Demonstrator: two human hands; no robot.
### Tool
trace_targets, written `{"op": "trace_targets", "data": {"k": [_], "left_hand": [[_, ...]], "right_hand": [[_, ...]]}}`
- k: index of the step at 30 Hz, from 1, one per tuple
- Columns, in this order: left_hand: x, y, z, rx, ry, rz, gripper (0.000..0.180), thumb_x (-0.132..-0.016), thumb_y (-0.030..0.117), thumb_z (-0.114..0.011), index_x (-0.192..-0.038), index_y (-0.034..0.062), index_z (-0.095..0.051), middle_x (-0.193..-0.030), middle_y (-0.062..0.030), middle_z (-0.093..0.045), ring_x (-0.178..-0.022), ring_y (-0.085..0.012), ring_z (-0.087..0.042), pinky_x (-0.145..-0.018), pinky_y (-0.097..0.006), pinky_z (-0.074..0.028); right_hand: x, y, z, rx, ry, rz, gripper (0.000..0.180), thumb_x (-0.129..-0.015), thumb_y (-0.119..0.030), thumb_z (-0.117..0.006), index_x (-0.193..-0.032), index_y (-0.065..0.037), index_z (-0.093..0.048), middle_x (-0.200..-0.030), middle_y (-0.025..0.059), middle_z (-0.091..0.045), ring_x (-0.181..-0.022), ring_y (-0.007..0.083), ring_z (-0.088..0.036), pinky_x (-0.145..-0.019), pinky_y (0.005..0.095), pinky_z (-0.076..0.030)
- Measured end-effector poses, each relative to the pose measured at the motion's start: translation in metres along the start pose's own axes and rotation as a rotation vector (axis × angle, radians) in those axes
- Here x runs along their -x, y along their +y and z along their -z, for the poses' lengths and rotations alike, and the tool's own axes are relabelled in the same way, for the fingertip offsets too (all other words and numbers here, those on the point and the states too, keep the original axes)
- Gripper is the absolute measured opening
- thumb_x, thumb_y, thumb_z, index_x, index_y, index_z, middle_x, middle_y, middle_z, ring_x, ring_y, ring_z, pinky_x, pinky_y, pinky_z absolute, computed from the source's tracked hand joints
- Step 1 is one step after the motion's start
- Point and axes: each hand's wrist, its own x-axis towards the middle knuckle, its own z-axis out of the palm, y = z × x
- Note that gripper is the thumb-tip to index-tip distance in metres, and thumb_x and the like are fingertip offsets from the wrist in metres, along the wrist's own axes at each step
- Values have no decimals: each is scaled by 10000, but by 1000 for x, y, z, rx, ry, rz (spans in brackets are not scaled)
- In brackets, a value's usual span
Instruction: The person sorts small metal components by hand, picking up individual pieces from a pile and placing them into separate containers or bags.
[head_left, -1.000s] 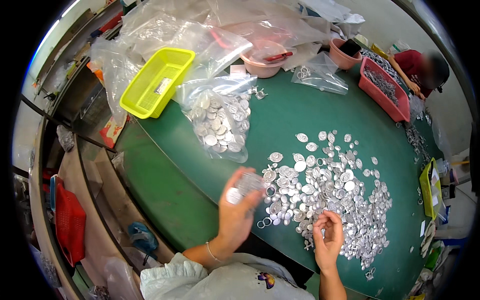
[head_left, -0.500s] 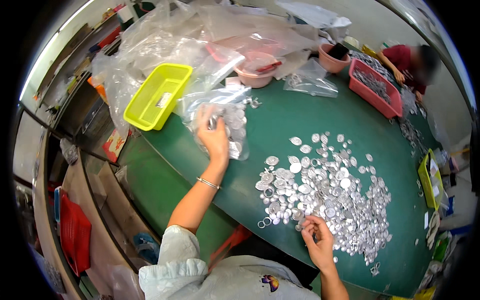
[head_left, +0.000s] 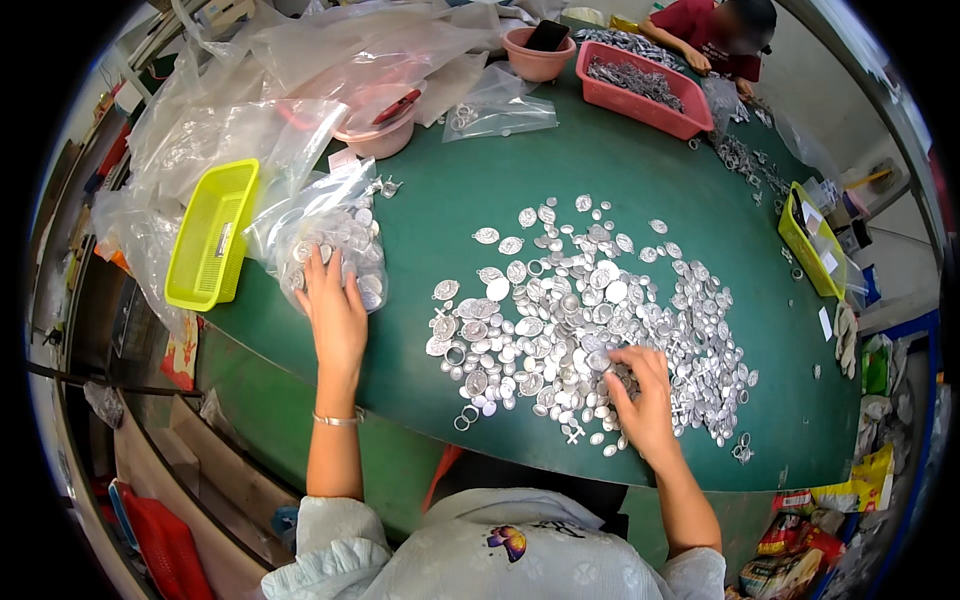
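Note:
My left hand (head_left: 338, 310) lies with fingers spread on a clear plastic bag (head_left: 372, 255) that holds round silvery medals. A loose heap of small silvery medals (head_left: 590, 310), mostly oval and round with a few rings among them, covers the middle of the green table. At the heap's near side my right hand (head_left: 645, 400) is curled, thumb and forefinger closed about the edge of a round medal (head_left: 598, 360). Its other fingers are bent and partly hidden.
Left of the bag stands a yellow-green basket (head_left: 212, 235). Behind are plastic sheets (head_left: 250, 70), a pink bowl (head_left: 378, 140) and a smaller bag (head_left: 500, 115). A pink tray (head_left: 640, 105) of metal parts sits far right, near another person (head_left: 705, 40). A second green basket (head_left: 812, 240) stands at right.
The view has swung right. My left hand has gone from gripping inside the bag's mouth to lying spread on the bag; my right hand has moved farther into the heap.

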Motion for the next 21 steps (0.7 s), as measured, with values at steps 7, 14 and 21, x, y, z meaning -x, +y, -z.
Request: {"op": "trace_targets", "data": {"k": [7,14,21], "left_hand": [[66,82,17,475,-292,-376,467,-772,-12,-608,-1226,62,-528,-1358,-172,-427,-1271,-358,-382,-1048,-452,-299],[112,80,6,154,-680,-596,522,-755,124,-674,-1251,182,-522,-1453,-71,-301,-1337,-400,-223,-968,-708,-191],[83,69,-9,29,-545,-532,468,-789,-59,-516,-1189,174,-581,-1440,-86,-323,-1336,-395,-239,-1006,-678,-171]], "right_hand": [[-62,12,-23,151,-200,284,436,-789,-226,-664,-1187,-89,-548,-1247,131,-474,-1160,346,-421,-967,428,-355],[-32,26,-11,251,-202,264,315,-803,-155,-628,-1114,-114,-597,-1224,155,-478,-1162,330,-453,-947,418,-380],[15,55,19,348,7,185,243,-750,-51,-632,-993,-57,-622,-1141,147,-520,-1082,328,-500,-901,423,-396]]}}
